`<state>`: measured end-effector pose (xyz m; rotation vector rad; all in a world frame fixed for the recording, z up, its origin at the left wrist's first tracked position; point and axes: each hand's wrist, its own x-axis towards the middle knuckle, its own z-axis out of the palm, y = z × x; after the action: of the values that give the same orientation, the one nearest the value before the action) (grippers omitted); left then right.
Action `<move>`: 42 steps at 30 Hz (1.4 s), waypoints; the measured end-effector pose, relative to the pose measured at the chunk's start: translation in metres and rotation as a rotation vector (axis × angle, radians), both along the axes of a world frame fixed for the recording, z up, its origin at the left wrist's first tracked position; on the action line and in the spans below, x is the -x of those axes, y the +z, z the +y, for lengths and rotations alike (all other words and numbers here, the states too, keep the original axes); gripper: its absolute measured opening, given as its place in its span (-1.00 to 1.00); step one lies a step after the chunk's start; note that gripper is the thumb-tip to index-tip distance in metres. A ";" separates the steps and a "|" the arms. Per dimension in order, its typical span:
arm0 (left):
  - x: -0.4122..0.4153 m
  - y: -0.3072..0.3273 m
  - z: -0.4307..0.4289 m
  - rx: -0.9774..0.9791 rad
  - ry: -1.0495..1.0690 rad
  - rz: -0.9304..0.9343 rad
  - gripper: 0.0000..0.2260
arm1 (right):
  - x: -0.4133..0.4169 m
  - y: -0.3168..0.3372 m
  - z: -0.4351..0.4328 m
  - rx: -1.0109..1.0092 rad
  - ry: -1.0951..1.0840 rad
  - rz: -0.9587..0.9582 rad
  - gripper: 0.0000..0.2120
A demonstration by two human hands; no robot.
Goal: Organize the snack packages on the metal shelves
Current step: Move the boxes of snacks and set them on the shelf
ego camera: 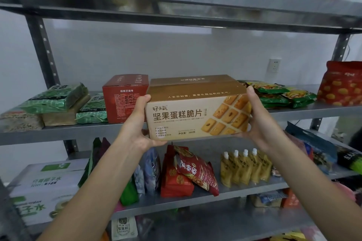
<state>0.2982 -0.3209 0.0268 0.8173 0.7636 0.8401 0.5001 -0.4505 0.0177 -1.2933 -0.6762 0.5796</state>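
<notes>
Cake-crisp box (195, 111) is at the front edge of the middle shelf (58, 133), in the gap between the red box (125, 100) and the green packets (274, 94). I can't tell whether its base is touching the metal. Left hand (139, 123) clamps the left end and right hand (258, 119) the right end, each with the thumb up at a top corner and fingers curled under the base. It's stiff printed carton, probably light for its bulk (label reads 380 g). The faces look smooth, so squeeze alone could slip; fingers under the base are the safer hold. Contents are likely brittle, so set it down flat and slide it rather than dropping it. The end panels are the right place to grip.
</notes>
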 end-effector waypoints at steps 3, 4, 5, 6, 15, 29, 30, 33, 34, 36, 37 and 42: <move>-0.002 0.003 0.000 -0.012 0.014 0.007 -0.75 | 0.001 0.000 0.014 -0.009 -0.080 0.076 -0.53; -0.003 0.003 0.001 -0.014 0.016 0.015 -0.75 | 0.000 0.000 0.017 -0.015 -0.092 0.100 -0.55; -0.004 0.003 0.002 -0.017 0.014 0.024 -0.75 | 0.000 0.000 0.021 -0.017 -0.100 0.115 -0.57; -0.005 0.003 0.003 -0.018 0.008 0.032 -0.75 | -0.001 0.000 0.023 -0.015 -0.105 0.120 -0.60; -0.011 -0.005 0.031 -0.266 -0.149 0.227 -0.57 | -0.014 0.008 0.038 0.064 -0.103 0.100 -0.69; -0.017 -0.017 0.064 -1.682 0.381 1.197 0.13 | -0.054 -0.014 0.046 0.201 -0.143 -0.649 -0.52; -0.017 -0.015 0.069 -1.666 0.336 1.211 0.13 | -0.056 -0.015 0.048 0.195 -0.154 -0.661 -0.53; -0.018 -0.013 0.076 -1.645 0.322 1.200 0.05 | -0.058 -0.015 0.053 0.187 -0.161 -0.668 -0.54; -0.018 -0.013 0.076 -1.648 0.332 1.205 0.01 | -0.059 -0.015 0.056 0.186 -0.163 -0.666 -0.54; -0.021 -0.013 0.079 -1.647 0.343 1.226 -0.06 | -0.061 -0.016 0.060 0.185 -0.164 -0.660 -0.53; -0.022 -0.013 0.081 -1.646 0.350 1.231 -0.08 | -0.062 -0.017 0.063 0.183 -0.165 -0.660 -0.52; -0.027 -0.010 0.087 -1.623 0.340 1.307 -0.08 | -0.065 -0.019 0.070 0.179 -0.173 -0.655 -0.51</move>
<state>0.3250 -0.2343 0.0172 2.9129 1.2912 1.1233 0.5654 -0.3803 -0.0009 -1.7099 -1.0483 0.0592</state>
